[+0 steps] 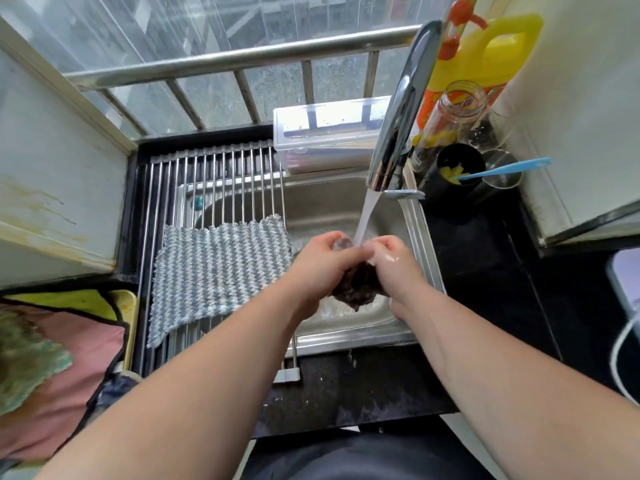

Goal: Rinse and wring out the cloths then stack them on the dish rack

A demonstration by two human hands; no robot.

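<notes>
You're gripping the dark cloth (356, 289) with both hands, left hand (320, 261) and right hand (394, 268) clamped close together on its top. You're holding it over the sink (420, 237), near the right rim, so runoff is falling into the basin. The striped cloth (221, 268) is lying flat on the dish rack (214, 181) by its right edge, probably already wrung. Farther back, the faucet (401, 109) is pouring the water stream (365, 216) onto your fingers, so you're likely rinsing.
</notes>
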